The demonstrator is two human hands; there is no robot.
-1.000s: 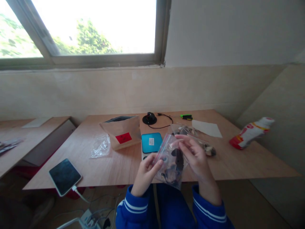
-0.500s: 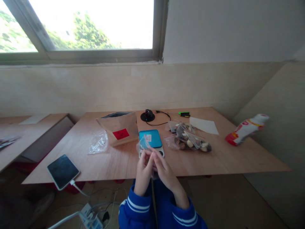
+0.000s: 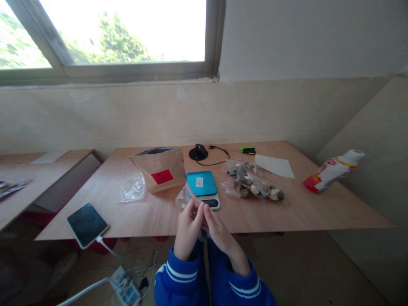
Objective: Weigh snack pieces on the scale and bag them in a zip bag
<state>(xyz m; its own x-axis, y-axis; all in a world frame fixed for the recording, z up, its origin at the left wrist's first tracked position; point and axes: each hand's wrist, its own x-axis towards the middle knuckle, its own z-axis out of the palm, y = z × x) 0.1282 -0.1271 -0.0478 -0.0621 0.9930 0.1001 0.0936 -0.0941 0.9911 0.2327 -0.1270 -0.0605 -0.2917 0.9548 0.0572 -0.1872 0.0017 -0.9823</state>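
My left hand [image 3: 189, 227] and my right hand [image 3: 219, 229] meet above the table's front edge, both pinching the top strip of a clear zip bag [image 3: 182, 196]. One corner of the bag sticks out past my left fingers; what lies lower in it is mostly hidden by my hands. Just beyond them is a digital scale [image 3: 204, 185] with a blue platform and a dark display. To its right several zip bags of stones [image 3: 253, 187] lie in a heap. A brown paper pouch [image 3: 164, 163] with a red label stands to the left of the scale.
Crumpled clear plastic [image 3: 133, 188] lies left of the pouch. A tablet [image 3: 87, 224] with a white cable overhangs the front left edge. Toward the back are a black round-based device [image 3: 198, 152], screwdrivers [image 3: 247, 150] and white paper [image 3: 274, 165]. A white and red bottle [image 3: 333, 171] is at right.
My hands and the bag have shifted slightly left, so the bag's corner is off the scale's blue platform and more of the display shows. The view has tilted a little.
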